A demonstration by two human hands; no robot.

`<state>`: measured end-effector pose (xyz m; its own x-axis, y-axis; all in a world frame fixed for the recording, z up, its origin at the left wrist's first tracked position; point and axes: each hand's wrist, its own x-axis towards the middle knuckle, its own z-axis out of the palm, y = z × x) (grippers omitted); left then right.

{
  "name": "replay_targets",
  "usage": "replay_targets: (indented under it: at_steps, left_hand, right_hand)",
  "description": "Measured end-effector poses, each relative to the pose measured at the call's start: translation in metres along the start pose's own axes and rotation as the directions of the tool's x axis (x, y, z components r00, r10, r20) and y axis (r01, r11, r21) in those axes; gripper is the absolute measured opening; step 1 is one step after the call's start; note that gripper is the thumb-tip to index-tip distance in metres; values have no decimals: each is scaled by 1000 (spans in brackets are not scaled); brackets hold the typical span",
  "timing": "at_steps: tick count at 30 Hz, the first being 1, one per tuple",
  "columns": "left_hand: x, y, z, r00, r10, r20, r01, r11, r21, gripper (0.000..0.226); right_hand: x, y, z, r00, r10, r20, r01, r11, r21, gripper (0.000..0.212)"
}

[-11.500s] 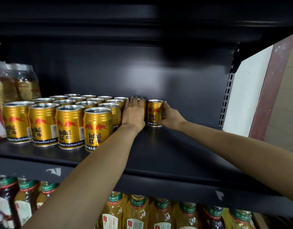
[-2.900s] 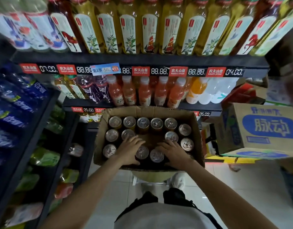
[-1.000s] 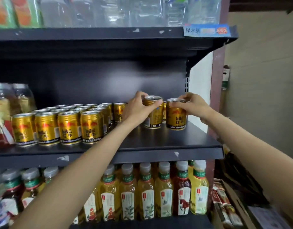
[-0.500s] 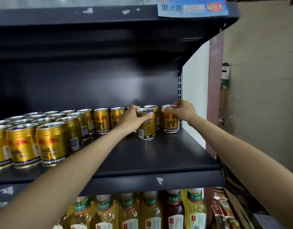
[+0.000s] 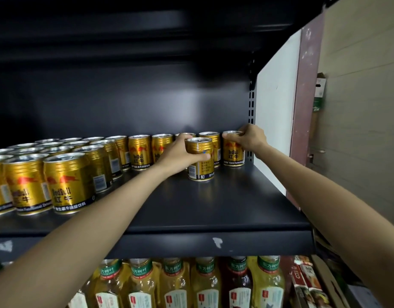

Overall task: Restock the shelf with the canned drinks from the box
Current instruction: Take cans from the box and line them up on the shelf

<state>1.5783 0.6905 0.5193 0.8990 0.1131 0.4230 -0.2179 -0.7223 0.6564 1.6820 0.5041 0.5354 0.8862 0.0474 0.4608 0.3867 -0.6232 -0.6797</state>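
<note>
Several gold Red Bull cans (image 5: pixel 65 178) stand in rows on the left of a black shelf (image 5: pixel 213 207), with a single row running along its back. My left hand (image 5: pixel 180 155) grips one gold can (image 5: pixel 201 172) standing on the shelf just in front of the back row. My right hand (image 5: pixel 249 138) holds the rim of another can (image 5: pixel 233 155) at the far right end of the back row, close to the shelf's side upright. The box is out of view.
A white end panel (image 5: pixel 276 112) and a maroon post (image 5: pixel 304 107) close off the shelf's right side. Below, a lower shelf holds several tea bottles (image 5: pixel 173 283) with green caps. The black underside of an upper shelf (image 5: pixel 147 30) hangs overhead.
Both hands have stayed on their cans at the back right of the shelf. The view has moved closer and lower, so the upper shelf's edge and price tag have left the frame.
</note>
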Motion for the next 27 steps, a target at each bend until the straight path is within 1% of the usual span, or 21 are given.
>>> replay_targets:
  at_steps: [2,3,5,6,7,8,9,10,11,12,13,14,15,18,19,20,23,24,25,27]
  left_hand:
    - [-1,1,-1,1000,8,-8,-8,1000,-1,78]
    - [-2,2,-1,1000,19,-16,-19,1000,0,77]
    - [-5,4,-3,999,36,-27,-36,999,26,76]
    - [-6,5,-3,999,41,-33,-39,998,44,76]
    - [-7,5,-4,999,41,-34,-39,997,64,77]
    - [-8,5,-5,999,42,-34,-39,996,82,77]
    - [-9,5,-7,999,40,-24,-38,995,95,78]
    - [-9,4,-8,999,35,-6,-34,995,92,78]
    - [-11,3,-9,1000,17,20,-18,998,60,78]
    - [-13,4,-10,999,-8,48,9,1000,-3,76]
    - [-16,5,-11,996,-40,80,47,996,-77,73]
    - [-20,7,-12,991,-73,111,89,985,-148,69]
    - [-23,8,-13,986,-99,134,125,971,-204,65]
    - [-35,8,-23,982,-115,148,159,928,-336,39]
    - [-39,5,-27,983,-120,136,162,914,-371,34]
    - [-44,0,-32,985,-130,118,167,901,-401,34]
    - [-57,-20,-43,985,-162,54,168,867,-470,49]
    - [-61,-26,-46,987,-155,35,154,875,-459,51]
    - [-65,-31,-49,989,-146,14,139,899,-414,53]
    - [-68,-40,-55,991,-127,-30,115,959,-259,61]
  right_hand:
    - [-2,-1,-1,999,-8,35,8,1000,4,64]
    - [-3,-2,-2,998,-10,68,10,1000,3,73]
    - [-9,-2,-5,996,-9,90,17,996,-84,97]
    - [-14,-3,-8,998,-26,57,34,987,-156,99]
    - [-20,-5,-9,997,-72,-6,69,973,-218,89]
    - [-29,-9,-10,985,-157,-77,133,959,-250,74]
    - [-37,-13,-9,961,-253,-113,222,946,-236,59]
    - [-46,-18,-6,945,-315,-85,297,938,-179,48]
    - [-54,-23,-2,943,-333,7,332,938,-101,46]
    - [-62,-27,3,939,-309,152,315,949,-22,51]
    - [-69,-31,8,917,-263,299,259,964,54,59]
    - [-74,-33,12,886,-221,407,196,975,101,65]
    - [-78,-37,14,861,-207,465,160,977,140,68]
    - [-82,-49,17,801,-211,560,92,968,233,66]
    - [-82,-54,20,783,-211,586,72,965,251,65]
    - [-82,-59,24,772,-207,601,63,966,251,65]
    - [-80,-76,45,779,-191,597,87,976,198,75]
    - [-80,-82,50,785,-194,589,91,976,199,77]
    - [-79,-87,55,788,-196,584,80,973,217,77]
    - [-77,-95,66,780,-199,594,54,966,252,70]
